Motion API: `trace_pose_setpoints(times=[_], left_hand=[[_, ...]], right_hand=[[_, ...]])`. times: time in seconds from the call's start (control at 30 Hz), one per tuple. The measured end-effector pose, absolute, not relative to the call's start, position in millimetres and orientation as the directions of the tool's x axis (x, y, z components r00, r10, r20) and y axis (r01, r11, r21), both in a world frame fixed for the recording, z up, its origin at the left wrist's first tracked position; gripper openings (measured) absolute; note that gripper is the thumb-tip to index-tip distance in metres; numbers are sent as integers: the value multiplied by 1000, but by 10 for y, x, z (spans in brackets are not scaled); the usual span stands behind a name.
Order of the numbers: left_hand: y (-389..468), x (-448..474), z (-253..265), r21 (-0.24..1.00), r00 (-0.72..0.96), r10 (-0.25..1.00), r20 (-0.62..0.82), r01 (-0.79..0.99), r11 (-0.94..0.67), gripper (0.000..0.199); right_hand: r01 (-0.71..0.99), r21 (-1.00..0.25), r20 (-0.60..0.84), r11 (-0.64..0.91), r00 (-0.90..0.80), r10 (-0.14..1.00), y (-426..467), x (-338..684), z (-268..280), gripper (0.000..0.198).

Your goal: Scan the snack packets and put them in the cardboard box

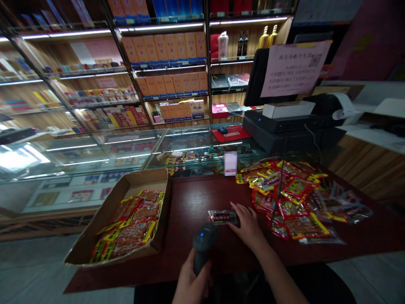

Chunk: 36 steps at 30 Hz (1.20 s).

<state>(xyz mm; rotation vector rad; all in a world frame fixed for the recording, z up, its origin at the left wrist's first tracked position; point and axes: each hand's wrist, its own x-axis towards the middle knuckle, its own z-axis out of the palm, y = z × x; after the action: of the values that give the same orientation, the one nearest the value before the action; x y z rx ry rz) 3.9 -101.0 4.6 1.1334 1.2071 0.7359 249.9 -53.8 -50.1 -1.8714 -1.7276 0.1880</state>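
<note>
Gripping a scanner (205, 239) are fingers of the left hand (190, 279), while the right hand (248, 227) pinches a packet (220, 217).

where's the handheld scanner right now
In the head view, the handheld scanner is low centre, gripped in the left hand, right of the cardboard box, just below the small packet.

Orange boxes (171, 48) on lit shelves (161, 27) — a pink notice (292, 69) on a dark monitor (257, 78).

Bare left hand (193, 278), bare right hand (247, 223) and forearm (280, 270), dark legwear (325, 283)
</note>
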Motion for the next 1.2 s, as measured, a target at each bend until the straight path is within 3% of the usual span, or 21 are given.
trace_pose_setpoints(times=[0.17, 0.4, 0.57, 0.7, 0.83, 0.93, 1.03, 1.1, 1.2], left_hand=[[-1077, 156, 143, 945, 286, 908, -307, 208, 254, 42], [-1088, 278, 177, 937, 269, 904, -333, 203, 285, 35], [-1108, 260, 162, 942, 285, 910, -300, 240, 235, 29], [-1071, 195, 7, 947, 274, 906, -321, 118, 300, 36], [-990, 126, -255, 914, 180, 904, -389, -51, 403, 53], [-947, 97, -387, 889, 117, 897, -426, -132, 439, 64], [-939, 78, -434, 895, 123, 904, -410, -136, 424, 63], [-934, 60, -443, 900, 135, 907, -399, -128, 416, 62], [-921, 37, -442, 899, 137, 904, -405, -120, 421, 63]], right_hand=[[781, -623, 263, 41, 159, 952, -566, 2535, -472, 64], [790, -601, 378, 123, 145, 914, -566, 2527, -507, 60], [755, -652, 311, 69, 184, 933, -581, 2512, -445, 64], [593, -803, 263, 58, 266, 927, -598, 2577, -359, 52], [286, -957, 151, 50, 343, 927, -348, 2472, -142, 44], [-16, -999, 33, 37, 221, 975, 30, 1974, 122, 53], [-126, -990, 58, 63, 43, 997, 431, 1239, 347, 54], [-122, -990, 78, 69, -67, 995, 653, 857, 427, 56], [82, -980, 179, 183, -58, 982, 829, 776, 457, 46]])
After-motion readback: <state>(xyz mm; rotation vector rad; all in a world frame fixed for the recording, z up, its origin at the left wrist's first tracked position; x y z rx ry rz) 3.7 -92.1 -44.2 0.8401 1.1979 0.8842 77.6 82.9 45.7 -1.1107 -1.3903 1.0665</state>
